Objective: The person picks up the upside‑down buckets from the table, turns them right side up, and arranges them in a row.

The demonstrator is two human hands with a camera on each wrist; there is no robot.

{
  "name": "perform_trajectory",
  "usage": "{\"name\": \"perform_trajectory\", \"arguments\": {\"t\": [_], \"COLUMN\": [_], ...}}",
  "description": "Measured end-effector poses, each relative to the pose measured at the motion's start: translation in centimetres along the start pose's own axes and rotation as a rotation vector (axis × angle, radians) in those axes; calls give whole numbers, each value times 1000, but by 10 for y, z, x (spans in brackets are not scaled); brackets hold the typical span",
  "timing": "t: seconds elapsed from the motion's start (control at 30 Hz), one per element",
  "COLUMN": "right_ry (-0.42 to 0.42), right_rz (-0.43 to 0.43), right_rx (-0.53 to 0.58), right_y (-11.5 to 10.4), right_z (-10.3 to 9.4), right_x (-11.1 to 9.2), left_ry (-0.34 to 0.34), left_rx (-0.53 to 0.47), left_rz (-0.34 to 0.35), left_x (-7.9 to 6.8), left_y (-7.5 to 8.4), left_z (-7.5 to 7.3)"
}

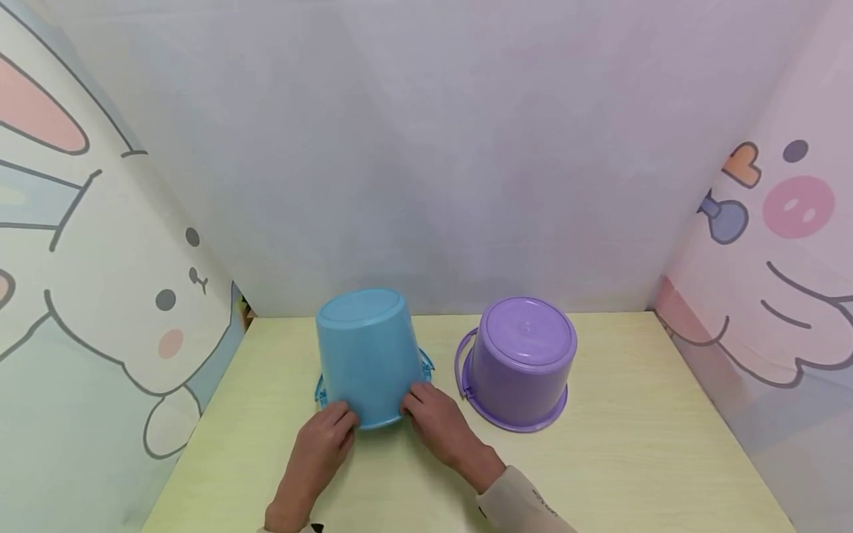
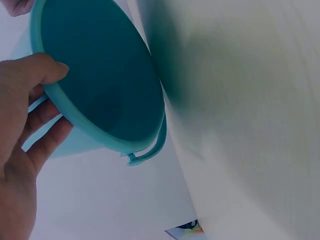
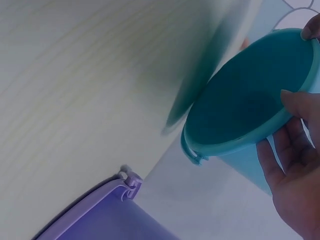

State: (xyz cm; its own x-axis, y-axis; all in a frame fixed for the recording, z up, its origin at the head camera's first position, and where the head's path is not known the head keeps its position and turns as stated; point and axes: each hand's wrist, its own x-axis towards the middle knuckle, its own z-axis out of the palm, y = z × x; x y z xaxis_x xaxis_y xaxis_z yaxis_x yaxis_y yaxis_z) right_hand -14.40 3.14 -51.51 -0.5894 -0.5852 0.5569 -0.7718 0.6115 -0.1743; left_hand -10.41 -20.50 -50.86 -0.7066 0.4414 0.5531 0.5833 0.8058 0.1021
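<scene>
A blue bucket (image 1: 366,355) is upside down and tilted, its near rim raised off the table and its far rim low by the tabletop. My left hand (image 1: 323,440) pinches the near rim on the left, thumb inside and fingers outside, as the left wrist view shows. On the right of the same rim, my right hand (image 1: 443,426) pinches it likewise. The bucket's dark inside (image 2: 100,75) shows nothing in it. Its handle (image 3: 190,150) hangs toward the far side. A purple bucket (image 1: 526,370) stands upside down just to the right.
The pale wooden table (image 1: 633,444) runs under both buckets. A plain light cloth (image 1: 466,148) closes off the back. Cartoon-printed cloths stand along the left (image 1: 120,296) and right sides. The purple bucket's handle (image 1: 463,363) sticks out toward the blue bucket.
</scene>
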Motion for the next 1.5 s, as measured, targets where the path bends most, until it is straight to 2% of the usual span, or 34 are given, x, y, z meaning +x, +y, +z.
{"name": "perform_trajectory", "arguments": {"t": [0.6,1.03,1.33,1.5], "right_ry": [71,48,76,78], "right_rz": [-17,11,7,13], "right_rx": [23,59,64,64], "right_y": [-4,-6,-8,-8], "right_z": [-14,-25,-33,-36], "right_x": [8,13,16,18], "left_ry": [4,-1,71,79], "left_rx": [0,0,-6,-15], "left_rz": [-2,-28,13,17], "left_x": [11,19,23,25], "left_y": [3,6,5,4], "left_z": [-22,-35,-39,-41]}}
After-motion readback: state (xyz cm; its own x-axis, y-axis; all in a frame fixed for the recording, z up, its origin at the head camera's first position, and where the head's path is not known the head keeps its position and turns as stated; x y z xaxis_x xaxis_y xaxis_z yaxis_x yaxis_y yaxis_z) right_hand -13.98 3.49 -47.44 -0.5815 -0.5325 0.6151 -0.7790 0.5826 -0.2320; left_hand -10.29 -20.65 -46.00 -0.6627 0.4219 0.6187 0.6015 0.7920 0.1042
